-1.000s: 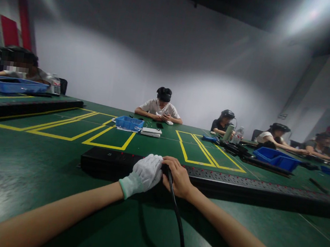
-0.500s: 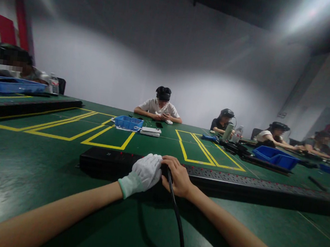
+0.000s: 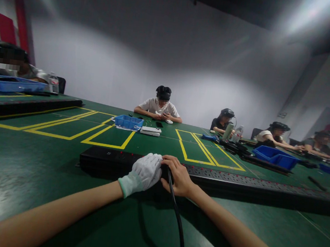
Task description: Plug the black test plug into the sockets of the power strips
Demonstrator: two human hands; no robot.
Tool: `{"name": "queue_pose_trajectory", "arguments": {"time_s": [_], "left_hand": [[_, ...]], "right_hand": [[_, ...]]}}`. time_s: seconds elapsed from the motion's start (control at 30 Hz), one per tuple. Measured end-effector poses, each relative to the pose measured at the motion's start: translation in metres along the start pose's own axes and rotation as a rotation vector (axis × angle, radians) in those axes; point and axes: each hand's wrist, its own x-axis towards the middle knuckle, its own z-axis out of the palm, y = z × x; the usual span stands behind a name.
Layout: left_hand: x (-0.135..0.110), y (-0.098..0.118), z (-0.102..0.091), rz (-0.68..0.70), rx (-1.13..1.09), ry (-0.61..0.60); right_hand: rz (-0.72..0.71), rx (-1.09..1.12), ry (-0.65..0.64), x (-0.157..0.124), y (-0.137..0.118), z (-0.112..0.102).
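A long black power strip (image 3: 250,187) with rows of sockets and small red dots along its top lies across the green table. My left hand (image 3: 146,172), in a white knitted glove with a pale green cuff, is closed over the strip left of its middle. Bare and touching the glove's fingertips, my right hand (image 3: 179,177) curls round the upper end of a thick black cable (image 3: 177,210) at the strip. That end is hidden between my hands, so I cannot tell whether it is plugged in. The cable runs down toward the table's near edge.
Yellow tape outlines mark the table (image 3: 56,174). Ahead stand a blue basket (image 3: 128,122) and a white box (image 3: 151,131). To the right are blue bins (image 3: 275,157) and a bottle (image 3: 237,134). Several people in headgear sit around; one person (image 3: 161,107) faces me.
Almost nothing differs. Both hands stay at the same spot on the power strip, and the cable has barely moved.
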Motion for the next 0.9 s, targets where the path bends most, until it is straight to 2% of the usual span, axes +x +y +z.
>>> {"name": "queue_pose_trajectory", "arguments": {"time_s": [0.53,0.9], "left_hand": [[0.0016,0.0011,-0.003,-0.002,0.011,0.007],[-0.0023,-0.0023,0.0032,0.002,0.002,-0.009]], "right_hand": [[-0.008,0.005,-0.011,0.0,0.0003,-0.0006],[0.001,0.007,0.0,-0.0008,0.0008,0.0011]]}}
